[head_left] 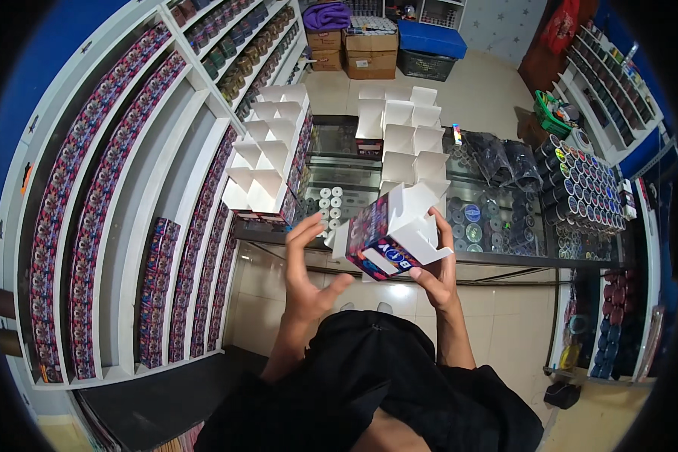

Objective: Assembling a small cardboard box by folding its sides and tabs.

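Patterned box (371,245) up in front of me, off the glass worktop (337,140), tilted, with its white flaps (414,207) spread open. My right hand (444,285) has it: thumb low on the printed front near the corner, fingers up along the right side behind a flap. The box lies to the left of that palm.

Left hand (306,290) wide, fingers up and thumb out toward the box — a small gap shows between thumb and printed side. The box sits just right of this hand; a white flap on its left side points toward my fingers.

Edges: the worktop's front edge runs just beyond both hands. On it, a left row of open boxes (267,147) ends near my left fingertips, and a right row of open boxes (412,139) stands close behind the held box. Between the rows — a strip of glass, with white discs (330,203) near its front; on or under the glass, I cannot tell.

Room: tiled floor (497,301) lies between me and the worktop. Tall shelf (196,113) well off to my left; black bags (497,160) to the right, beyond the right row.
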Demonstrator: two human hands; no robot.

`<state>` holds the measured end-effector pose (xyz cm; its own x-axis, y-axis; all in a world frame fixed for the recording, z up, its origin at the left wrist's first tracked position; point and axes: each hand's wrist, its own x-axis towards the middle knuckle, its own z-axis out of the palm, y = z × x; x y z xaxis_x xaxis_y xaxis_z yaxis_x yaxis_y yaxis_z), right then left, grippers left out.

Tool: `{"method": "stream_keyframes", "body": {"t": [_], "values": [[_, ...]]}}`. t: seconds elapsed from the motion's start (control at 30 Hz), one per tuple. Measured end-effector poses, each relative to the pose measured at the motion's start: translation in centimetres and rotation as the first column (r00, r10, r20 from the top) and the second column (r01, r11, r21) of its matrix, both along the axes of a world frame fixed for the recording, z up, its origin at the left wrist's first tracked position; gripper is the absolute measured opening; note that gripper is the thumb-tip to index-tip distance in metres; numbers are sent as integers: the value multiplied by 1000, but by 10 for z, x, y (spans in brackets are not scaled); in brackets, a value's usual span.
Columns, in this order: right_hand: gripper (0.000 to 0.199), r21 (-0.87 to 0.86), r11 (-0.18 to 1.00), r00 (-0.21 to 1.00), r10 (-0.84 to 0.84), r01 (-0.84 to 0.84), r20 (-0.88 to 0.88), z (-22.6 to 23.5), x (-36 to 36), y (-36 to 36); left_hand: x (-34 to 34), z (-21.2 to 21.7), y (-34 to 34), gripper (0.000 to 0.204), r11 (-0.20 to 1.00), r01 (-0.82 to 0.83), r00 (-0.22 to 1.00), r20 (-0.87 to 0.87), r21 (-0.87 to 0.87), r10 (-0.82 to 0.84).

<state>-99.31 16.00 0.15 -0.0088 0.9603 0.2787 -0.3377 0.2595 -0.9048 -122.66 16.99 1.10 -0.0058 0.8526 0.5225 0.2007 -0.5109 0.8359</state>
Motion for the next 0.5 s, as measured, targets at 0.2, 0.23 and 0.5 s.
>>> {"method": "stream_keyframes", "body": {"t": [0.2, 0.23, 0.5], "values": [[93, 141, 986, 983, 62, -87, 172, -5, 3, 2, 5, 18, 17, 100, 948, 285, 953, -61, -143, -295], [91, 143, 987, 985, 55, -79, 162, -6, 3, 2, 4, 15, 18, 100, 904, 350, 933, 1, -245, -361], [84, 96, 992, 989, 72, -85, 130, -3, 3, -6, 14, 11, 13, 97, 898, 389, 918, 172, -207, -358]]}}
